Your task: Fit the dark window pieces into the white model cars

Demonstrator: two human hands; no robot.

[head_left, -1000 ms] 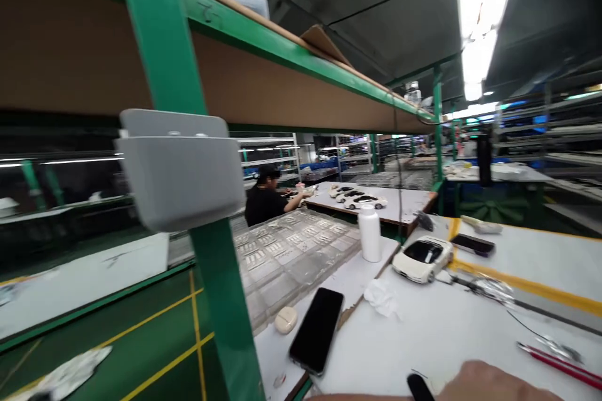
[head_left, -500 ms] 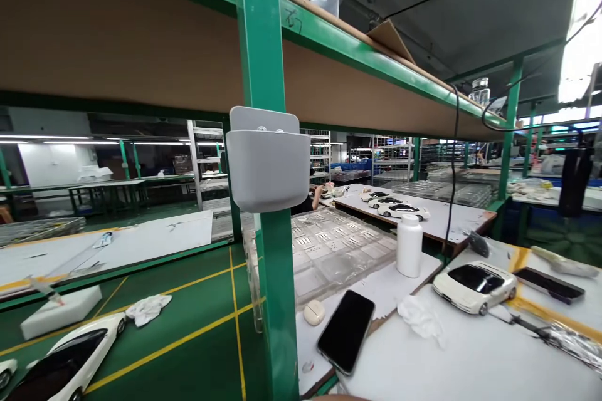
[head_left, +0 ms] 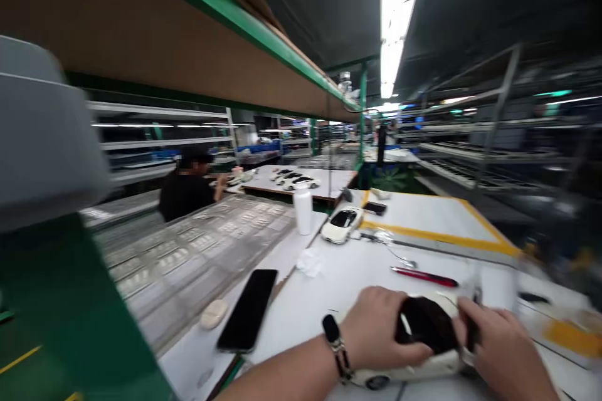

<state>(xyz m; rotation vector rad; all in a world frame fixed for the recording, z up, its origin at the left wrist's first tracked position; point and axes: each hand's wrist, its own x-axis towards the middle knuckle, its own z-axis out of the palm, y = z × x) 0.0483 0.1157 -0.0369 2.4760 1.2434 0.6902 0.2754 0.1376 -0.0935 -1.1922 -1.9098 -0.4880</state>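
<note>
A glossy white model car (head_left: 426,326) is clasped between the left hand (head_left: 380,329) and right hand (head_left: 503,351) above a matte white desk (head_left: 320,301).

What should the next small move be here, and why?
Probably ease the model car slightly toward the person: the left hand and right hand both hold it, and a red pen lies just beyond it.

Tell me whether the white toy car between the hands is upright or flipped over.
Upright: the white toy car has its dark windows facing up between the left hand and right hand, with a wheel low down.
</note>
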